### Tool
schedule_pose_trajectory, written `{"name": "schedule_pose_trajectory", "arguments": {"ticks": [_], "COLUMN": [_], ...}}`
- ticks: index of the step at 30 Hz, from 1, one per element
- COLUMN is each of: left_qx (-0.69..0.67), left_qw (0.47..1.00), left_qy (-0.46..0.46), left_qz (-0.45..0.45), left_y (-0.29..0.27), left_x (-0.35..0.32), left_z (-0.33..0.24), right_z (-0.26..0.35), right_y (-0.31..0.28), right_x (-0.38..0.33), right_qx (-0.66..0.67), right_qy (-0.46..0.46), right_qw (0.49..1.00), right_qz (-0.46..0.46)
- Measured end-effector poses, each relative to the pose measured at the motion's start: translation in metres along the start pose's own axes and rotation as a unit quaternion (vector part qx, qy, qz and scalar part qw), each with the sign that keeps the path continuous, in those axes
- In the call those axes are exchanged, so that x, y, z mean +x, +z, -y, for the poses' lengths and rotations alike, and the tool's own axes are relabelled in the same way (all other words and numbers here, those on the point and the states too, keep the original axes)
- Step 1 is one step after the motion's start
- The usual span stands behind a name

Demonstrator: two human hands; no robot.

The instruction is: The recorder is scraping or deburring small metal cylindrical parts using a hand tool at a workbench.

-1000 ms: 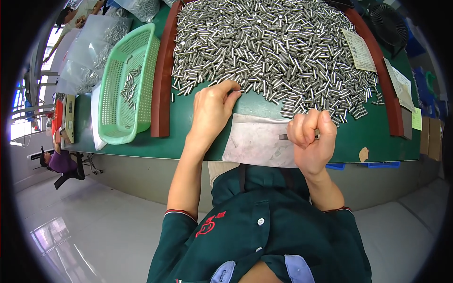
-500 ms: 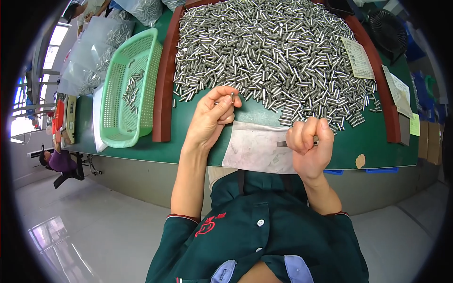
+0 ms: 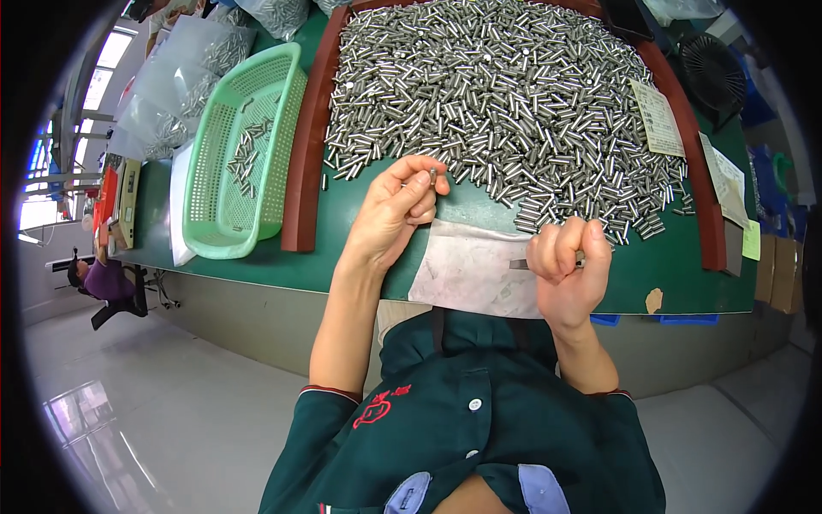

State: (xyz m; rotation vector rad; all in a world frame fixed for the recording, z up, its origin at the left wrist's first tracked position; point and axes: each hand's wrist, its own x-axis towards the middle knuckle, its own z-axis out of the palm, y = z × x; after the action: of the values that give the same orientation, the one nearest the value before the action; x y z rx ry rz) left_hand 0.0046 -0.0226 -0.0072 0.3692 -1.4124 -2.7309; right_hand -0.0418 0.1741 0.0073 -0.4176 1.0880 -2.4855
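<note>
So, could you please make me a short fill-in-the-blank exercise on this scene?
The left hand pinches a small cylindrical silver metal pin; the person's ____ grips a flat grey metal tool.
The rectangular perforated plastic basket is coloured light ____.
This basket stands to the ____ of the big heap of loose silver metal pins.
Missing words: right hand; green; left.

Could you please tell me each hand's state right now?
Left hand: closed, pinching a small metal pin between thumb and fingers.
Right hand: closed around a metal tool.
</note>
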Motion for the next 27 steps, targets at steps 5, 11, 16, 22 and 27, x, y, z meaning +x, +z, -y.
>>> {"name": "schedule_pose_trajectory", "arguments": {"ticks": [5, 11, 16, 22, 27], "left_qx": [-0.056, 0.349, 0.590, 0.654, 0.460], "left_qw": [0.998, 0.928, 0.785, 0.718, 0.856], "left_qy": [-0.014, 0.057, 0.130, 0.186, 0.163], "left_qz": [-0.022, -0.117, -0.139, -0.150, -0.170], "left_y": [0.005, 0.022, 0.033, 0.035, 0.028], "left_x": [0.000, 0.005, 0.008, 0.010, 0.005], "left_z": [-0.003, -0.006, 0.001, 0.008, 0.009], "right_z": [0.000, 0.000, -0.001, 0.001, 0.001], "right_y": [0.000, -0.001, 0.001, 0.001, -0.001], "right_x": [0.001, 0.001, 0.001, 0.000, 0.002], "right_qx": [-0.003, -0.006, -0.002, -0.005, -0.003], "right_qy": [0.001, -0.004, -0.001, 0.001, -0.001], "right_qw": [1.000, 1.000, 1.000, 1.000, 1.000], "right_qz": [-0.011, 0.003, 0.001, 0.006, 0.013]}}
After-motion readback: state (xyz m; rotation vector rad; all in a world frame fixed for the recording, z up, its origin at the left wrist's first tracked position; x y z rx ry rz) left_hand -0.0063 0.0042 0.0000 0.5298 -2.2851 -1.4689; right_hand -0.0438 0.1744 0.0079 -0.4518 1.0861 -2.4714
